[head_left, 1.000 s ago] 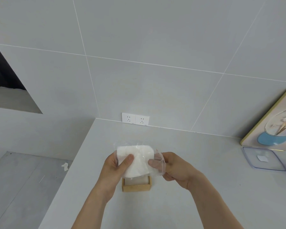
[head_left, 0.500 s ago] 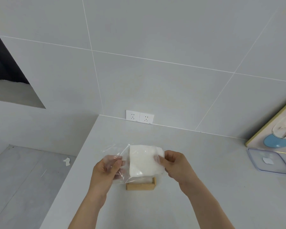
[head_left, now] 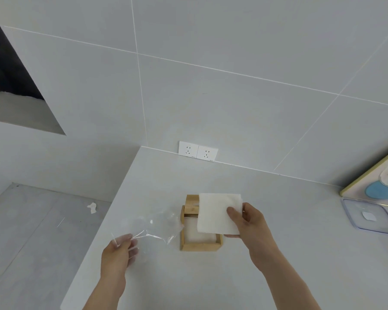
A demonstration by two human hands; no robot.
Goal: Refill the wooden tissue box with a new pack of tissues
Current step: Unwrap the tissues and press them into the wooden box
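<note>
On the grey table (head_left: 278,220) our wooden tissue box (head_left: 199,245) sits open-topped, its long axis running away from us toward the wall sockets (head_left: 197,151), with a wooden piece lying across its far end. Our right hand (head_left: 248,220) has its grip clenched on the white tissue stack (head_left: 215,212), thumb on top, holding it roughly flat just above the box's right side. Our left hand (head_left: 119,253) pinches the empty clear plastic wrapper (head_left: 157,227), which trails toward the box's left wall.
</note>
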